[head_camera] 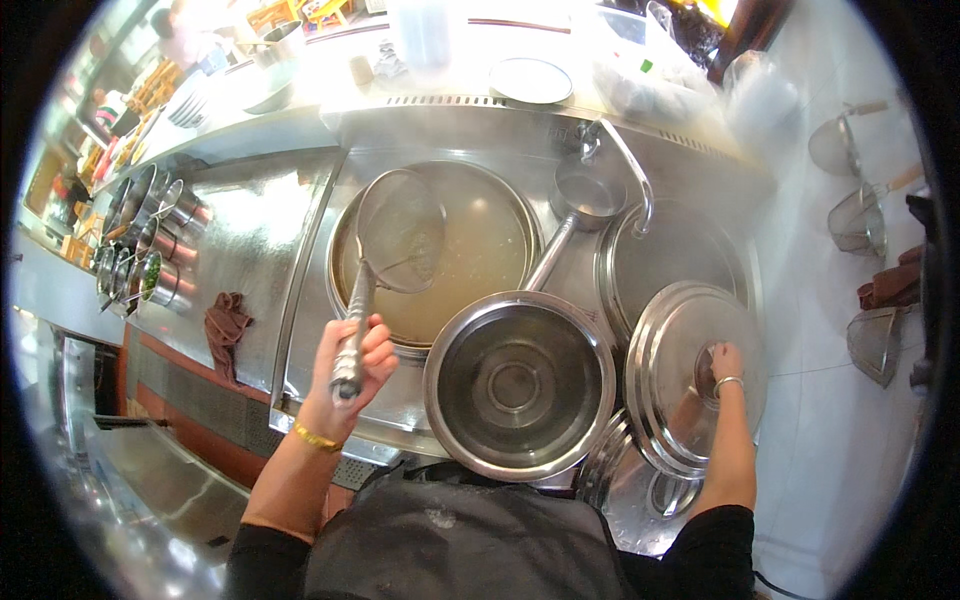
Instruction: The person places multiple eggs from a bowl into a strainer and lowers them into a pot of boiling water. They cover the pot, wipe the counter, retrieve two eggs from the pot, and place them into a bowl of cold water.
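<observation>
My left hand [356,356] grips the metal handle of a wire-mesh skimmer [405,214]. Its round mesh hangs over the left side of a large pot [535,262] of cloudy, yellowish broth [480,315]; whether it touches the liquid I cannot tell. On the right, my right hand [726,364] holds the knob of a big stainless-steel lid [660,330]. The lid is tilted and overlaps the front of a second large pot [604,262]. Between my hands, close to my apron, stands a wide steel basin [517,454] whose contents are unclear.
A long-handled steel dipper [551,251] lies behind the basin, beneath a curved faucet [637,165]. Another lid [622,487] leans near my right arm. Several pots of ingredients [161,277] and a brown cloth [227,326] sit left. Strainers [855,217] hang on the right wall.
</observation>
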A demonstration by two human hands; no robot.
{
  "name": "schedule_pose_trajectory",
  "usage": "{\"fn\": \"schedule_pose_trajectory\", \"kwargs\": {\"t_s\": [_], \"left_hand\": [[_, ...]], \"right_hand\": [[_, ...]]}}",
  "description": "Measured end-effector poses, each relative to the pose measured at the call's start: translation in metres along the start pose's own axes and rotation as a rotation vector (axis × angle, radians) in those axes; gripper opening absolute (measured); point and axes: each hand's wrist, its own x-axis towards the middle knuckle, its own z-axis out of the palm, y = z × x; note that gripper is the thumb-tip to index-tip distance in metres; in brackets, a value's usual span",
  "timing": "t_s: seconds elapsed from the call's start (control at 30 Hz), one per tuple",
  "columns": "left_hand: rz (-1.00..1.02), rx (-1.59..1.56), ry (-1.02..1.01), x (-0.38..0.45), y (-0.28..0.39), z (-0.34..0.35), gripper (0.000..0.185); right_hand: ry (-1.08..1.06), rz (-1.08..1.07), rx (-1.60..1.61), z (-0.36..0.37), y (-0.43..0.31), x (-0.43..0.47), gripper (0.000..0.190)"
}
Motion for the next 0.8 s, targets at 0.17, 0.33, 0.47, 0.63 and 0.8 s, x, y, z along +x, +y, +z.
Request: {"fn": "schedule_pose_trajectory", "kwargs": {"t_s": [0.17,0.33,0.47,0.63,0.8], "left_hand": [[-0.044,-0.043,0.109,0.057,-0.024,0.009,0.02],[-0.147,-0.374,0.058,0.091,-0.032,0.013,0.025],[-0.175,-0.605,0.008,0.076,-0.031,0.0,0.034],[-0.209,-0.633,-0.104,0.037,-0.022,-0.017,0.043],[-0.185,-0.585,-0.146,0.0,-0.012,-0.014,0.047]], "right_hand": [[-0.01,0.076,0.046,0.003,0.002,0.0,0.035],[0.103,-0.052,0.055,0.0,-0.004,-0.008,0.034],[0.111,-0.035,0.065,-0.003,-0.013,-0.015,0.031],[0.136,-0.039,0.065,-0.009,-0.025,-0.024,0.03],[0.112,-0.015,0.025,-0.012,-0.031,-0.026,0.028]]}}
